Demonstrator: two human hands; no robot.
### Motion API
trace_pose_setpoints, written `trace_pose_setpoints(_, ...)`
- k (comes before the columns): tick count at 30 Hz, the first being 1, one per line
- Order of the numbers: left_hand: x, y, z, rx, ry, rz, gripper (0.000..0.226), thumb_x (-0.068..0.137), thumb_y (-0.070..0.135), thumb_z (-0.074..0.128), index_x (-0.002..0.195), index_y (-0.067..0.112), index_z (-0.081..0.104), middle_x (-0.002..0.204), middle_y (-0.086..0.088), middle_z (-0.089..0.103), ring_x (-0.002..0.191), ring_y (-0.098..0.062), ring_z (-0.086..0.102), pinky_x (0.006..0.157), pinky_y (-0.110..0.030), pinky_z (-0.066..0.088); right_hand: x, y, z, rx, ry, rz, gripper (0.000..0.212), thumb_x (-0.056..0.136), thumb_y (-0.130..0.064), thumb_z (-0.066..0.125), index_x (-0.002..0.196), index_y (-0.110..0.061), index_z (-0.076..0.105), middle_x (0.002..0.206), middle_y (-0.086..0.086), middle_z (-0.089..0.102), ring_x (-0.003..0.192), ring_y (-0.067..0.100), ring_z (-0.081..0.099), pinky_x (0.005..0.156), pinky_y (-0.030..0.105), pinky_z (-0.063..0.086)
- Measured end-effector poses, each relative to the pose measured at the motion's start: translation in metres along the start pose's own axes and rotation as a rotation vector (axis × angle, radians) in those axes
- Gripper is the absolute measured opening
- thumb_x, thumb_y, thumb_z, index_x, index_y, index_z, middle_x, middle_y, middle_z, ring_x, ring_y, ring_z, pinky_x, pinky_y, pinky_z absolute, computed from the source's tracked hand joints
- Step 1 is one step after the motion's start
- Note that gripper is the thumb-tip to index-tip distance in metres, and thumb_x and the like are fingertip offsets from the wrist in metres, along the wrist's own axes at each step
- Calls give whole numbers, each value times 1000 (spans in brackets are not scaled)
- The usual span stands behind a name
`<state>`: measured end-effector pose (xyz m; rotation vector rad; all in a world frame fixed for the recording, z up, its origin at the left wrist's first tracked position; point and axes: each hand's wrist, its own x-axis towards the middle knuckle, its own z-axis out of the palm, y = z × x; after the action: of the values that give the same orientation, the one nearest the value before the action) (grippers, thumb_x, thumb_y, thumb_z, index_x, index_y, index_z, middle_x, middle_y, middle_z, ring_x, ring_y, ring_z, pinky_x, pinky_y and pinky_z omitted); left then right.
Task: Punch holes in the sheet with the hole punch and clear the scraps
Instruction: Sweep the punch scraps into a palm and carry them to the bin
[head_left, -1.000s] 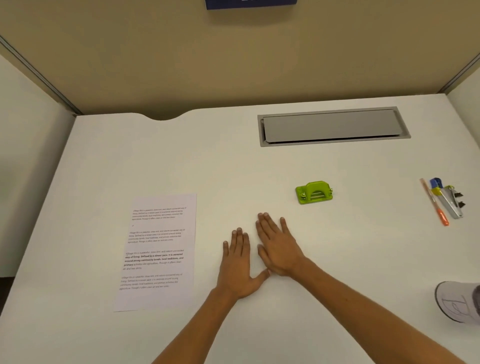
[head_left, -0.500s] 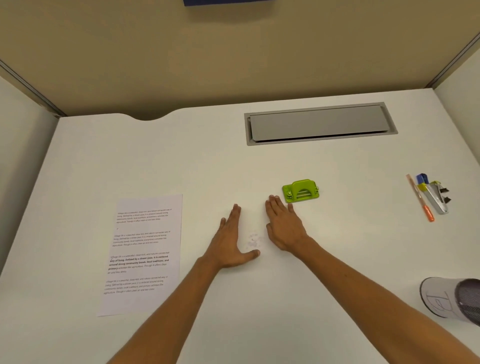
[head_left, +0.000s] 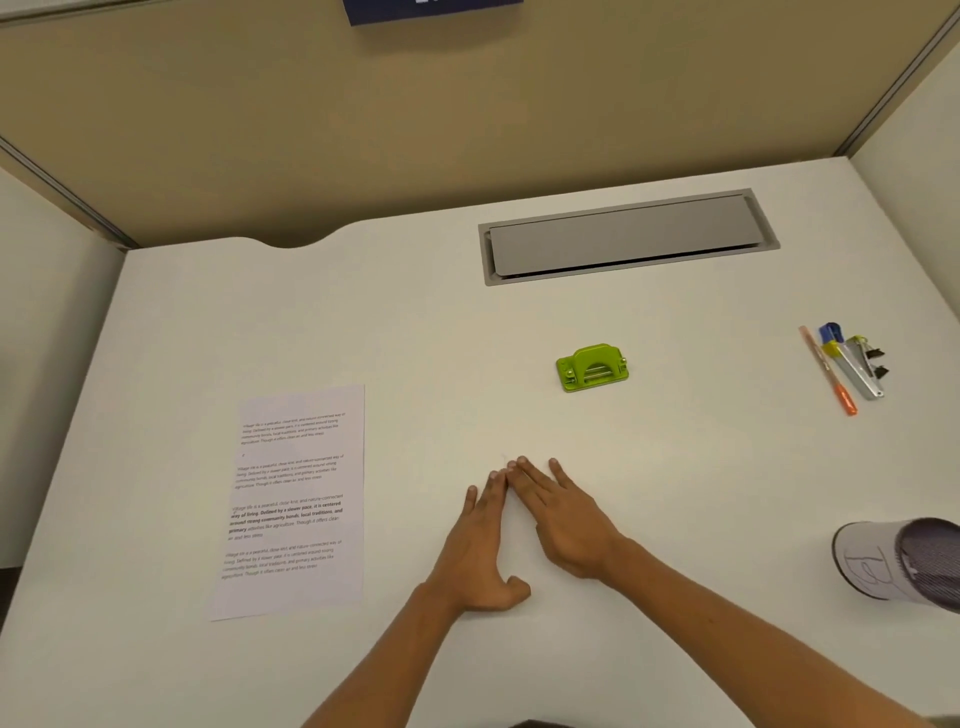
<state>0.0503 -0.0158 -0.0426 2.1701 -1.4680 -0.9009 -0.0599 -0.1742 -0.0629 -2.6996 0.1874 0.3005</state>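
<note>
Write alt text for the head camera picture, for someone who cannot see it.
Two hands, left hand and right hand, lie flat with fingertips meeting on a white desk. A printed sheet lies to their left; a green hole punch sits beyond them.

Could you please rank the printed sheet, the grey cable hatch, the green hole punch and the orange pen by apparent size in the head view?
1. White printed paper sheet
2. Grey metal cable hatch, farther off, so possibly understated
3. Green plastic hole punch
4. Thin orange pen: longer but slimmer than the punch, so uncertain.
</note>
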Motion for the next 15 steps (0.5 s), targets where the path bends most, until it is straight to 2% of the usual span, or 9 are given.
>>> trace_pose_setpoints(3, -11, 6, 5, -16, -2, 32, 123, 68, 41, 67, 153, 10, -16, 164, 3, -14, 150, -5, -13, 124, -33, -6, -15, -5, -6, 107, 55, -37, 70, 84, -9, 21, 153, -3, 13, 160, 7, 18, 148, 15, 9, 123, 37, -1)
trace_pose_setpoints(6, -16, 6, 1, -133, 31, -2, 121, 70, 41, 68, 154, 18, -16, 162, 14, -16, 148, 3, -12, 123, -24, -4, -24, -5, -24, 295, 86, 87, 70, 91, -5, 38, 155, -10, 11, 157, -8, 7, 141, 2, 4, 120, 20, -2)
trace_pose_setpoints(7, -15, 4, -3, -175, 57, -22, 121, 70, 41, 69, 154, 20, -15, 162, 16, -15, 148, 3, -11, 122, -22, -4, -26, -3, -26, 320, 140, 141, 71, 91, -9, 42, 155, -11, 11, 157, -8, 7, 144, 4, 5, 121, 23, 1)
trace_pose_setpoints(10, -1, -10, -17, -191, 144, -51, 119, 68, 42, 67, 155, 16, -11, 165, 7, -9, 151, -4, -6, 123, -26, -5, -39, 4, -12, 192, 217, 264, 75, 91, -35, 39, 155, -9, 8, 162, 1, 3, 152, 16, 3, 123, 48, 5)
trace_pose_setpoints(13, 24, -21, -34, -160, 117, -91, 117, 67, 51, 58, 152, 22, -16, 165, 6, -11, 151, -6, -8, 123, -32, -6, -60, -6, 10, 29, 129, 390, 88, 93, -62, 30, 154, -4, 5, 164, 10, -5, 151, 21, -11, 119, 56, -5)
trace_pose_setpoints(15, 41, -22, -41, -110, 46, -80, 118, 67, 53, 57, 154, 21, -15, 165, 6, -13, 151, -6, -8, 125, -36, -6, -76, -19, 26, -27, 111, 426, 95, 91, -71, 27, 154, -3, 6, 164, 13, -4, 152, 25, -8, 117, 60, -2)
